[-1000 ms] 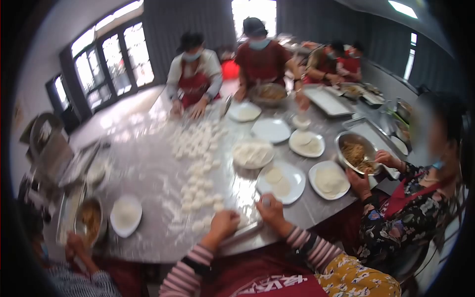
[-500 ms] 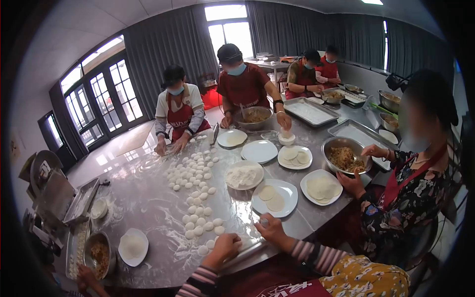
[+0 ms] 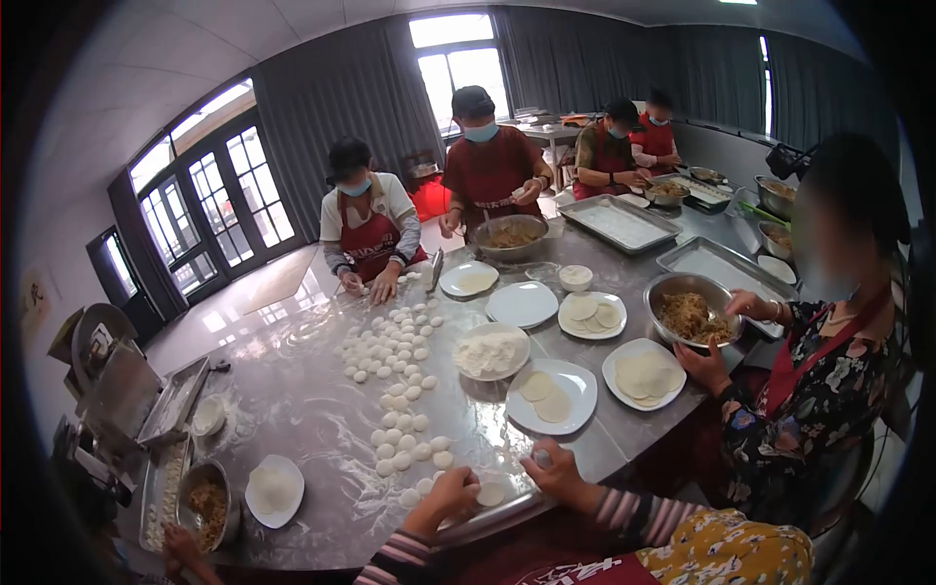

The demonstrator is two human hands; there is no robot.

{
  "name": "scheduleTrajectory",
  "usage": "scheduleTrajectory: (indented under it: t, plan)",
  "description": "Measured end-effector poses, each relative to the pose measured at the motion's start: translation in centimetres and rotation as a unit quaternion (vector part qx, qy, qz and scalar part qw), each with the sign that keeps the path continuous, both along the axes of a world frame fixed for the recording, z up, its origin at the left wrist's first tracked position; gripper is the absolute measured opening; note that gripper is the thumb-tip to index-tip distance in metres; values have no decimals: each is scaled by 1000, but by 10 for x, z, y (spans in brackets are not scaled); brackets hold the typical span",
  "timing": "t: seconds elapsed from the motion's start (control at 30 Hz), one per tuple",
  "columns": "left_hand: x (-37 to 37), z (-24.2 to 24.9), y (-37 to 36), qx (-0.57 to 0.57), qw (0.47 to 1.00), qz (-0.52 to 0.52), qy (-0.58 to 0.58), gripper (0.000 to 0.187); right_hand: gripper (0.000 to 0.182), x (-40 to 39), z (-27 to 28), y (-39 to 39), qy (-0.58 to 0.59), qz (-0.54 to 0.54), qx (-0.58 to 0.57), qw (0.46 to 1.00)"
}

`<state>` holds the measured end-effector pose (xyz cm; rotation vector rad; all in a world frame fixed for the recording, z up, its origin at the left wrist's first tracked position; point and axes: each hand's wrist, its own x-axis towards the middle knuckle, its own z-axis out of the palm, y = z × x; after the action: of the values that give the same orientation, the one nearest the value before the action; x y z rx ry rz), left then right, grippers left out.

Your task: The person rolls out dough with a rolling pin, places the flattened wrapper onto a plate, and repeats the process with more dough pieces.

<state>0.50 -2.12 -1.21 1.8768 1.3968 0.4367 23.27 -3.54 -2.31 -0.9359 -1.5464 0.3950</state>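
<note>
My left hand (image 3: 450,498) is at the table's near edge, its fingers curled in and pinching the rim of a small round dough wrapper (image 3: 490,493). To the right of the wrapper, my right hand (image 3: 563,475) is closed with bent fingers. Something small and greyish shows at its fingertips, too indistinct to name. Flattened dough pieces (image 3: 401,439) lie in a trail beyond my left hand. Ahead of my right hand, a white plate (image 3: 577,414) bears two round wrappers (image 3: 546,395).
A plate of flour (image 3: 490,351) and a plate of stacked wrappers (image 3: 644,375) stand farther in. At right, a co-worker's hands are at a bowl of filling (image 3: 689,314). Metal trays (image 3: 620,222) lie at the back. Another person's hand (image 3: 185,551) is at lower left.
The view has shifted slightly. The wrapper by my left fingers now shows plainly. Across the table, a co-worker's hand has lifted away from the small white bowl.
</note>
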Motion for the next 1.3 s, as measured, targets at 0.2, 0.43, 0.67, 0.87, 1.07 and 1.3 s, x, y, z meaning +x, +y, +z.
scheduleTrajectory:
  t: [0.2, 0.43, 0.67, 0.87, 1.07, 1.3]
  plan:
    - [11, 1, 9, 21, 998, -35, 39, 20, 23, -30, 11, 52, -21, -1, -41, 999]
    - [1, 8, -3, -7, 1000, -30, 3, 16, 24, 0, 2, -1, -1, 9, -3, 1000]
    - [19, 6, 9, 17, 999, -15, 43, 25, 20, -29, -4, 65, -120, -42, 92, 988]
    - [2, 5, -6, -10, 999, -27, -22, 19, 20, -4, 4, 3, 12, 0, -81, 997]
    - [21, 18, 0, 40, 998, -20, 39, 21, 20, -30, 11, 51, -8, -37, -4, 999]
    - [13, -3, -2, 52, 998, -19, 16, 17, 20, 3, -5, -2, -80, -37, -16, 996]
